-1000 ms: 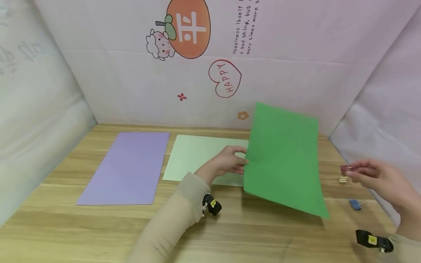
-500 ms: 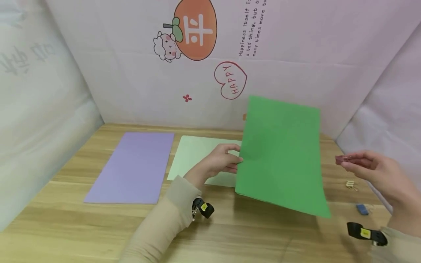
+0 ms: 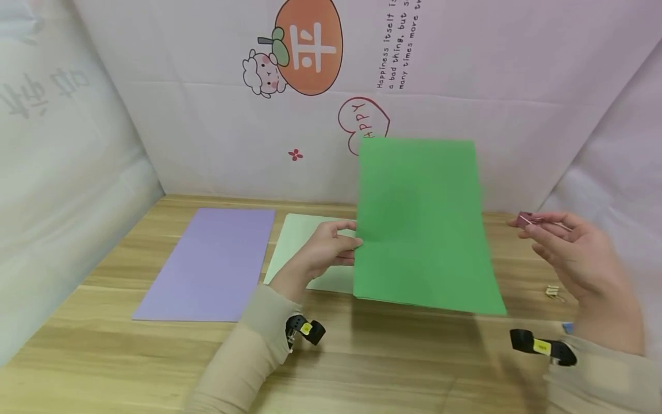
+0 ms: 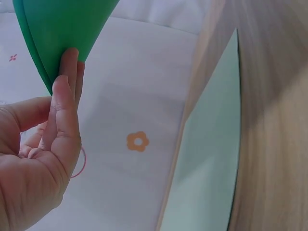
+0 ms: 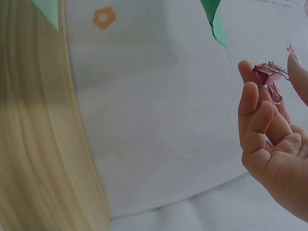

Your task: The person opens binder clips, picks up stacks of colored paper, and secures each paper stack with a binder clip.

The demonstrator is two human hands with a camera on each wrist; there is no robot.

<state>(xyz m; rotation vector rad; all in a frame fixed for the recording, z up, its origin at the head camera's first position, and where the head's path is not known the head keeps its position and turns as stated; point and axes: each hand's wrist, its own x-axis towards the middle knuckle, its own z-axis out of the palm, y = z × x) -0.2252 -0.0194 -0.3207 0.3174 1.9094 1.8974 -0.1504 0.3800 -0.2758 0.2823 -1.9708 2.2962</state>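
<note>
My left hand pinches a stack of green paper sheets by its left edge, thumb in front and fingers behind. The stack is lifted off the table and tilted up towards me. In the left wrist view the green paper curves away above the fingertips. Right of the paper, my right hand holds a pink binder clip between thumb and fingers, apart from the sheets. The right wrist view shows the clip with its wire handles by the thumb.
Pale green paper lies behind my left hand, partly covered. Purple paper lies flat at the left. A yellow binder clip and a blue clip, mostly hidden by my right wrist, rest on the wooden table.
The green sheets have been raised and shifted left, standing more upright. My right hand has lifted the pink binder clip away from the yellow one and moved left, closer to the paper.
</note>
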